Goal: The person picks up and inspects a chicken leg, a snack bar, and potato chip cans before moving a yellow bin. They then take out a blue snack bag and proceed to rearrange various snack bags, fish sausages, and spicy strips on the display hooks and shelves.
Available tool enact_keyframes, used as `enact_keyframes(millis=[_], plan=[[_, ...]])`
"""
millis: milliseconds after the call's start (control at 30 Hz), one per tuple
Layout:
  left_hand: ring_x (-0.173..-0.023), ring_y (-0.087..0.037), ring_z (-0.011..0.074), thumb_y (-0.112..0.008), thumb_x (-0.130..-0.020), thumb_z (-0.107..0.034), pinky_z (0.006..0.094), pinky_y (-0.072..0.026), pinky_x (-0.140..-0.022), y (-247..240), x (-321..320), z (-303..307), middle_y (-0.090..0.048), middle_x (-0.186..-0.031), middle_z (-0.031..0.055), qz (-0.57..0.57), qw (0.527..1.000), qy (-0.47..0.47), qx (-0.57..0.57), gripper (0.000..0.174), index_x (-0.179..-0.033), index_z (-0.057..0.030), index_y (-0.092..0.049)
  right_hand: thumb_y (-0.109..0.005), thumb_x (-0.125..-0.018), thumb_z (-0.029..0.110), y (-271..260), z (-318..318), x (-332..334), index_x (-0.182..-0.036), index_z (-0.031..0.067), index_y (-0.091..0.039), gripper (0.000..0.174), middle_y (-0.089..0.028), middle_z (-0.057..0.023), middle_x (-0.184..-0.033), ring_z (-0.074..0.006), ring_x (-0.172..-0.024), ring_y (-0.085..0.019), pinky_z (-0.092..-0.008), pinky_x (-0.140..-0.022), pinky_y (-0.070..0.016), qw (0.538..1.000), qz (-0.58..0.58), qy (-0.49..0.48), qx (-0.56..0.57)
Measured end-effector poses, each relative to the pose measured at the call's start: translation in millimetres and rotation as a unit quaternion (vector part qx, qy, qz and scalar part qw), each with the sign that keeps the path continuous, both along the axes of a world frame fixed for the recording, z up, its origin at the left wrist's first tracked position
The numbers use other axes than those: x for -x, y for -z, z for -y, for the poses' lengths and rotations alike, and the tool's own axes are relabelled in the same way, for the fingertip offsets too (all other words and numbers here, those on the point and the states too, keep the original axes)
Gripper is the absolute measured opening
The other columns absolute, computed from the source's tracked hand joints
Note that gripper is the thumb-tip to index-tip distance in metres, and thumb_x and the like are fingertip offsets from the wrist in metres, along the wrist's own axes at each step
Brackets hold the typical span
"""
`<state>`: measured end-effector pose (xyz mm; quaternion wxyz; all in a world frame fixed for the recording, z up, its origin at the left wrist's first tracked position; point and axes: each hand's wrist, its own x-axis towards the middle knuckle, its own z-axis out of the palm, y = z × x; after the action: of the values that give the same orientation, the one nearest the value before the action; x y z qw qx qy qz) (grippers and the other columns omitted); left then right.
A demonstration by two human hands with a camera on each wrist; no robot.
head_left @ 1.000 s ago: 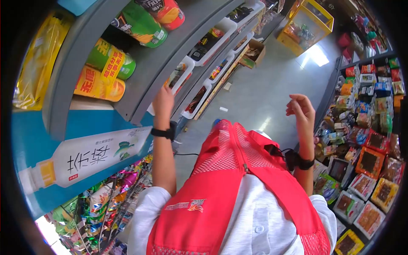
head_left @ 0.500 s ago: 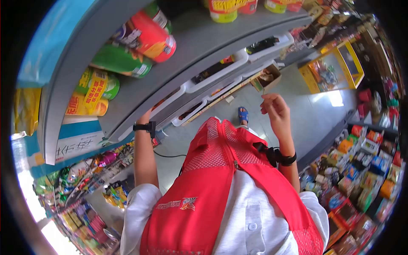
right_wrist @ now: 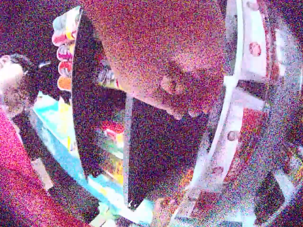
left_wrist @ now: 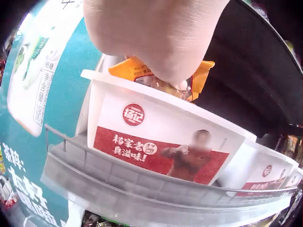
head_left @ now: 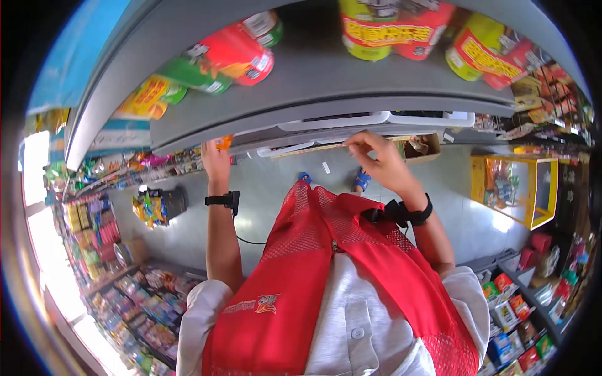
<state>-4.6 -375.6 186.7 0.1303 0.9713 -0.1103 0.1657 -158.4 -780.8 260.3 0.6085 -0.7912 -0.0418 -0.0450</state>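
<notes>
My left hand [head_left: 216,164] pinches an orange snack packet [head_left: 224,143] at the shelf's front edge. In the left wrist view that packet [left_wrist: 203,78], with a see-through middle, stands just above the rim of a white bin [left_wrist: 163,130] with a red and white label; the left hand [left_wrist: 156,35] covers part of it. My right hand [head_left: 382,161] hovers by the row of bins, its fingers loosely bent and nothing seen in them. The right wrist view is very grainy; there the right hand [right_wrist: 170,61] hangs beside labelled white bins.
Above the hands runs a grey shelf [head_left: 301,94] bearing red, green and yellow snack canisters [head_left: 244,56]. An open cardboard box [head_left: 426,149] sits on the floor beyond the right hand. A yellow-framed display case [head_left: 514,191] stands to the right; packaged goods [head_left: 147,307] lie behind.
The head view has swung round to face the shelf squarely. An orange packet now shows in my left hand. My right hand has come forward and left to the shelf's edge.
</notes>
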Motion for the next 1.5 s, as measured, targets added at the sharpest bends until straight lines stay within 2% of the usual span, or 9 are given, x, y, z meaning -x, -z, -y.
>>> enact_keyframes(millis=[67,233,367,467,567,633,800,933,1500], plan=[[-0.100,-0.061,0.0327,-0.067,-0.081,-0.003,0.0438,-0.0490,-0.081,-20.6,22.1,10.6,-0.067,-0.111,0.0139,0.108,0.980,0.150,0.068,0.010,-0.088,-0.0061,-0.062,-0.063,-0.089,0.006,-11.6,-22.1,-16.5,-0.104,0.0019,-0.064,0.016,-0.067,-0.0125,-0.087,-0.0241,-0.075,-0.068,-0.0322,-0.069,-0.0539,0.998,0.016,-0.045,0.045],[-0.102,-0.064,0.0303,-0.070,-0.075,-0.001,0.0387,-0.0507,-0.084,-51.6,81.3,28.7,-0.068,-0.114,0.0081,0.066,0.959,0.246,0.128,0.019,-0.088,-0.0103,-0.060,-0.072,-0.080,0.018,-33.8,-78.7,-44.4,-0.137,0.0097,-0.045,0.064,-0.050,-0.0158,-0.134,-0.0334,-0.122,-0.050,-0.0425,-0.097,-0.0446,0.962,0.099,-0.124,0.223],[-0.091,-0.068,0.0204,-0.069,-0.082,0.000,0.0327,-0.0552,-0.073,-59.8,94.9,33.8,-0.070,-0.109,0.0106,-0.115,0.897,0.181,0.387,0.013,-0.090,-0.0052,-0.060,-0.075,-0.079,0.022,-26.3,-115.5,-60.5,-0.130,0.0081,-0.053,0.057,-0.061,-0.0138,-0.122,-0.0350,-0.113,-0.057,-0.0412,-0.092,-0.0473,0.934,0.194,-0.145,0.264],[-0.082,-0.066,0.0107,-0.064,-0.090,-0.001,0.0257,-0.0542,-0.068,-75.1,86.0,30.9,-0.071,-0.097,0.0115,-0.262,0.786,0.040,0.559,0.009,-0.097,-0.0010,-0.058,-0.075,-0.081,0.024,-35.7,-136.0,-66.6,-0.115,0.0046,-0.060,0.042,-0.068,-0.0145,-0.104,-0.0367,-0.098,-0.064,-0.0432,-0.084,-0.0506,0.925,-0.161,-0.260,0.225],[-0.084,-0.066,0.0095,-0.065,-0.092,-0.007,0.0245,-0.0546,-0.075,-82.3,71.7,18.8,-0.069,-0.095,0.0088,-0.266,0.779,0.028,0.566,0.020,-0.109,0.0008,-0.058,-0.071,-0.088,0.018,-18.9,-151.4,-58.9,-0.103,0.0001,-0.062,0.025,-0.068,-0.0086,-0.089,-0.0181,-0.083,-0.065,-0.0327,-0.075,-0.0514,0.951,-0.172,-0.256,0.021],[-0.088,-0.066,0.0109,-0.065,-0.093,-0.008,0.0242,-0.0544,-0.076,-80.5,70.3,10.9,-0.069,-0.097,0.0093,-0.278,0.705,0.013,0.652,0.022,-0.112,0.0004,-0.057,-0.067,-0.093,0.013,-10.2,-154.9,-60.0,-0.101,-0.0011,-0.060,0.018,-0.063,-0.0013,-0.086,-0.0055,-0.083,-0.056,-0.0240,-0.073,-0.0485,0.942,-0.212,-0.248,-0.079],[-0.103,-0.064,0.0151,-0.060,-0.097,-0.018,0.0302,-0.0558,-0.080,-111.7,77.9,-5.0,-0.066,-0.110,0.0094,-0.367,0.439,0.054,0.819,0.037,-0.126,0.0022,-0.051,-0.065,-0.095,0.015,-14.5,-166.6,-52.8,-0.098,0.0022,-0.055,0.016,-0.061,0.0014,-0.087,-0.0044,-0.083,-0.056,-0.0233,-0.073,-0.0484,0.928,-0.230,-0.216,-0.196],[-0.103,-0.062,0.0135,-0.063,-0.095,-0.022,0.0273,-0.0514,-0.087,-89.5,84.4,-19.3,-0.066,-0.110,0.0074,-0.433,0.635,0.082,0.635,0.042,-0.127,0.0034,-0.053,-0.064,-0.096,0.014,-21.2,-184.3,-45.2,-0.095,0.0034,-0.052,0.016,-0.061,0.0001,-0.091,-0.0045,-0.085,-0.057,-0.0236,-0.075,-0.0494,0.924,-0.240,-0.208,-0.214],[-0.101,-0.063,0.0122,-0.066,-0.091,-0.007,0.0286,-0.0516,-0.088,-119.3,94.4,-25.3,-0.065,-0.114,0.0057,-0.358,0.590,0.098,0.718,0.039,-0.126,0.0017,-0.054,-0.073,-0.087,0.007,-48.1,-196.4,-40.3,-0.114,0.0026,-0.051,0.035,-0.058,-0.0038,-0.105,-0.0091,-0.100,-0.056,-0.0278,-0.089,-0.0472,0.935,-0.189,-0.246,-0.174]])
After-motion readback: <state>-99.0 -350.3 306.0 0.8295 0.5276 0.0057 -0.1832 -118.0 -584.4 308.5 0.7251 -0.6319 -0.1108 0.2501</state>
